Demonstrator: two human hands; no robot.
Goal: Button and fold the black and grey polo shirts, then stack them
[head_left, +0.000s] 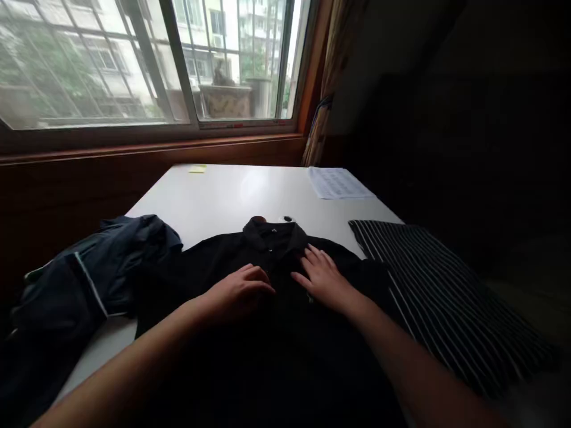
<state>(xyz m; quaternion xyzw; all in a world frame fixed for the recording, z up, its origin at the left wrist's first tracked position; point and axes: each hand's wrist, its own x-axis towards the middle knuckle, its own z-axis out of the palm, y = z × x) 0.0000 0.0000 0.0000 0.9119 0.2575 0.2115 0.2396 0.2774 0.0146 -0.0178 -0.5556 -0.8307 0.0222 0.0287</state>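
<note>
A black collared shirt (267,333) lies flat on the white table (236,193), collar toward the window. My left hand (238,292) rests on its chest just left of the button line, fingers curled with their tips on the cloth. My right hand (322,277) lies flat on the shirt to the right of the button line, just below the collar, fingers apart. Whether either hand pinches a button or the fabric is too dark to see.
A dark blue garment (84,279) is bunched at the table's left edge. A black cloth with thin white stripes (441,291) lies at the right. A printed sheet (336,182) and a yellow note (197,169) sit at the far edge below the window.
</note>
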